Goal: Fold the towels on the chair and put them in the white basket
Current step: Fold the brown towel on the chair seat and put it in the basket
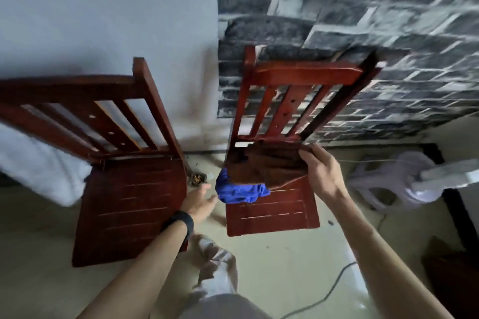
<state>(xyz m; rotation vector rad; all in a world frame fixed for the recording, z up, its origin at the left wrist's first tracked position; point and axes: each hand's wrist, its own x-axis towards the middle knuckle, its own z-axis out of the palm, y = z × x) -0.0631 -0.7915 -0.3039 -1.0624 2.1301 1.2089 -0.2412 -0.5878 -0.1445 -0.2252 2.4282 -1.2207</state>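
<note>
The right hand (pixel 321 173) pinches the brown towel (pixel 269 166) by its far corner, holding it up off the chair (pixel 274 212) at frame centre, probably to open it for folding. The left hand (pixel 201 199), fingers loose and empty, hangs just beside the blue towel (pixel 238 191) bunched at the seat's left edge, with bare floor (pixel 272 267) beneath.

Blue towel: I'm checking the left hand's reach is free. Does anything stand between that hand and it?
Nothing visible does. The left hand is open just left of the blue towel, which hangs over the left edge of the chair. The brown towel, held by the right hand, lies farther back, out of the path.
</note>
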